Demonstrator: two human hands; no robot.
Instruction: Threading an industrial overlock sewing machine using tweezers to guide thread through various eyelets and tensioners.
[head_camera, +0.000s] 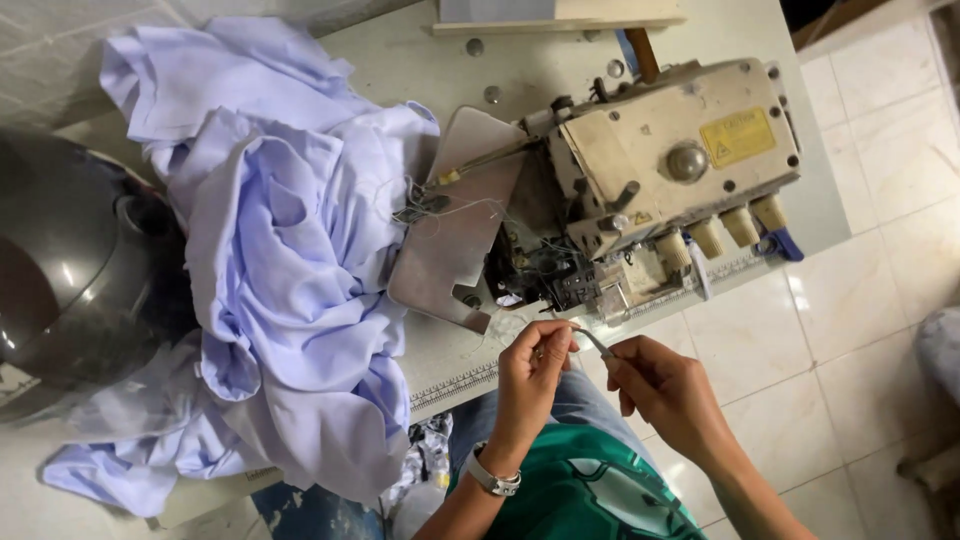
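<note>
head view: one camera, looks down over the counter edge at two bare hands
left hand (532, 372): raised in front of the counter edge, wristwatch (492, 478) on the wrist; fingers (552, 338) pinched narrow, seemingly on a fine thread, too thin to be sure
right hand (662, 385): just beside the left hand, to its right; fingers (625, 352) closed on a small metal tool
small metal tool (596, 342): thin, silvery, looks like tweezers or snips, cannot tell which; tip points toward the left fingers, nearly touching them
sewing machine (660, 165): beige overlock type, above and beyond both hands on the counter; yellow label on top, four pale knobs along the near side
metal plate (462, 215): grey, swung out at the machine's left, above the left fingers
threading area (545, 275): dark, open, directly above the fingers, near them
lilac fabric (290, 250): big crumpled heap, left of the left hand, hangs over the counter edge
counter (440, 355): pale top with a ruler strip along the near edge, just behind the fingers
dark helmet (75, 270): glossy, far left, well apart from the hands
green garment (590, 490): on the person's lap, below the wrists
floor (850, 330): pale tiles, right of the right hand
</note>
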